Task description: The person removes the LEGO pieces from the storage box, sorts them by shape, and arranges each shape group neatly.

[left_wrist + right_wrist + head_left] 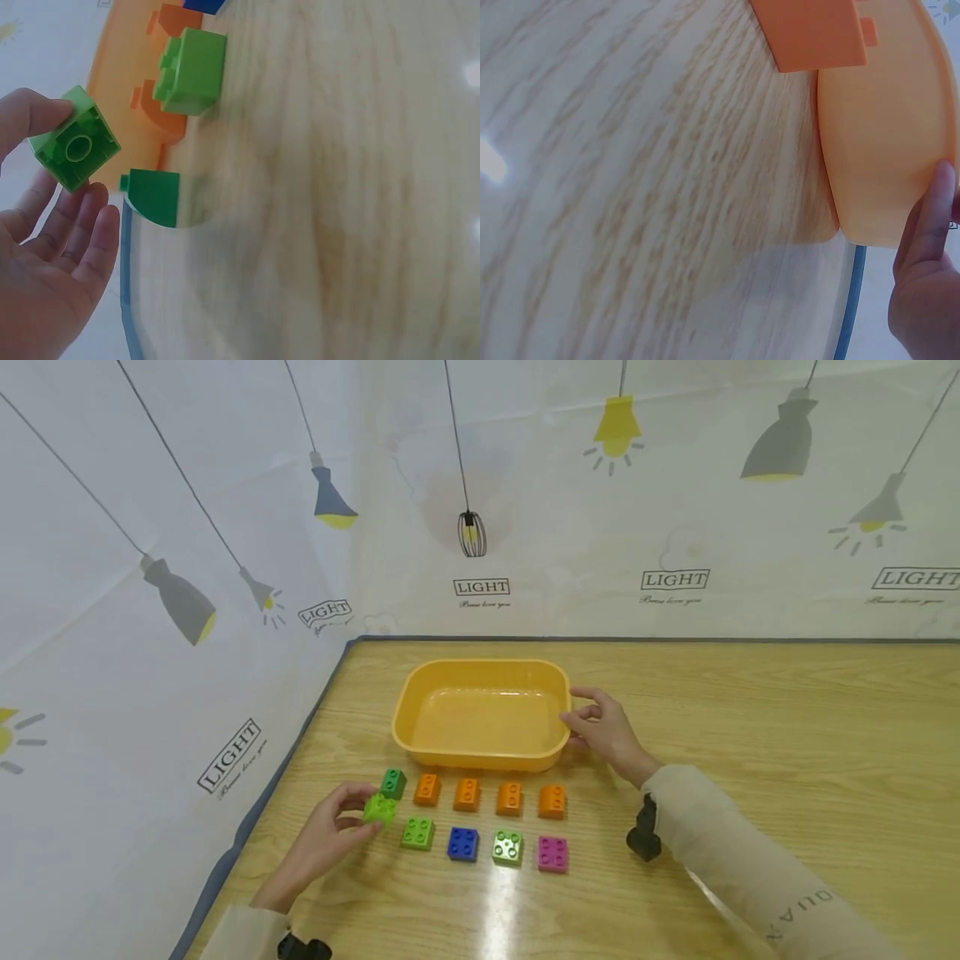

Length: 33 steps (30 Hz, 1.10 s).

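Note:
My left hand (330,828) pinches a light green toy building block (379,810) between thumb and fingers, held up off the table. In the left wrist view the hollow underside of that light green block (77,146) shows, with the thumb on its upper edge. Close by stands a dark green block (392,783) with a curved side. Over at the right end of a yellow plastic basin (480,760), my right hand (609,735) grips the rim. In the right wrist view the fingers (932,217) lie against the basin's outer wall.
Several orange blocks (467,794) line up before the basin. A nearer row has a light green block (417,833), a blue block (462,844), another green block (507,847) and a pink block (552,854). Lamp-printed wall sheets (555,527) border the wooden table (787,735).

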Each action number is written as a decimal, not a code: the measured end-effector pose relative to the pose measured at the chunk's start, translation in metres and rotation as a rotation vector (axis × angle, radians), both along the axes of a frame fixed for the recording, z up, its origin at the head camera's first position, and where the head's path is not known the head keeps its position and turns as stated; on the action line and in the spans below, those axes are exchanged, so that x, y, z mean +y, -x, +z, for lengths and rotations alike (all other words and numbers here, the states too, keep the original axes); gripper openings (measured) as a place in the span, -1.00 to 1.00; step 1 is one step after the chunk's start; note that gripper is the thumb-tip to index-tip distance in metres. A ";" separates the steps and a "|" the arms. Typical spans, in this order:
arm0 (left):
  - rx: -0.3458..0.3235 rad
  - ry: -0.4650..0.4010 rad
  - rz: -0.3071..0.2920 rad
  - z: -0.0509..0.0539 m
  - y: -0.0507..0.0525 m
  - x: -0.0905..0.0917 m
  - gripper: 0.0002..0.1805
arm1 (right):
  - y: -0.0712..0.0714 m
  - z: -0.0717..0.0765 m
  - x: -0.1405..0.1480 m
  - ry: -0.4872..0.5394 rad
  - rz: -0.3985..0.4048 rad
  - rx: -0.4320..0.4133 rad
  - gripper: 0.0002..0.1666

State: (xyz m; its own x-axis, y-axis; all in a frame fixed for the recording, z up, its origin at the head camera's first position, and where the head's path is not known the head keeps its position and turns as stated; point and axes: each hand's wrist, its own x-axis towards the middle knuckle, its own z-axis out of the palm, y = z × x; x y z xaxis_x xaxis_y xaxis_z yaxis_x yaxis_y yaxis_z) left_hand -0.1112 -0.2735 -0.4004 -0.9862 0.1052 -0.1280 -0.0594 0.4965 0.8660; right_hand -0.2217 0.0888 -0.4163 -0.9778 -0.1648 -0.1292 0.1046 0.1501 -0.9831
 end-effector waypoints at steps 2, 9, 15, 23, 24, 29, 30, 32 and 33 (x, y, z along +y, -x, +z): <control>-0.003 0.011 0.016 -0.003 -0.002 -0.002 -0.54 | 0.000 0.000 0.000 -0.002 0.000 -0.001 -0.41; -0.013 0.043 0.058 -0.012 -0.004 -0.006 -0.55 | -0.001 0.000 0.000 -0.013 0.006 0.007 -0.42; 0.011 0.078 0.053 -0.018 -0.006 -0.010 -0.58 | -0.001 0.000 0.001 -0.018 0.010 0.010 -0.41; 0.007 0.093 0.008 -0.022 -0.006 -0.012 -0.61 | -0.001 0.001 0.000 -0.018 0.011 0.002 -0.40; 0.002 0.099 0.004 -0.023 -0.005 -0.013 -0.61 | -0.001 0.001 0.000 -0.016 0.011 0.005 -0.40; -0.021 0.117 -0.016 -0.026 -0.004 -0.015 -0.61 | -0.001 0.000 0.001 -0.013 0.012 0.013 -0.40; -0.028 0.120 -0.019 -0.027 -0.004 -0.016 -0.61 | -0.001 0.000 0.001 -0.012 0.013 0.012 -0.40; -0.035 0.125 -0.021 -0.029 -0.003 -0.017 -0.61 | -0.001 0.000 0.001 -0.010 0.014 0.012 -0.40; -0.034 0.128 -0.023 -0.029 -0.003 -0.017 -0.61 | -0.001 0.000 0.001 -0.009 0.014 0.012 -0.40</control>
State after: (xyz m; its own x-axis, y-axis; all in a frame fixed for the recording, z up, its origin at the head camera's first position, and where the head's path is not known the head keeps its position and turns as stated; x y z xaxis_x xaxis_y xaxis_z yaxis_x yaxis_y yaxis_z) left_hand -0.1086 -0.2909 -0.4298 -0.9785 0.1086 -0.1756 -0.0752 0.6048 0.7929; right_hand -0.2209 0.0897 -0.4160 -0.9770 -0.1769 -0.1194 0.0911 0.1601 -0.9829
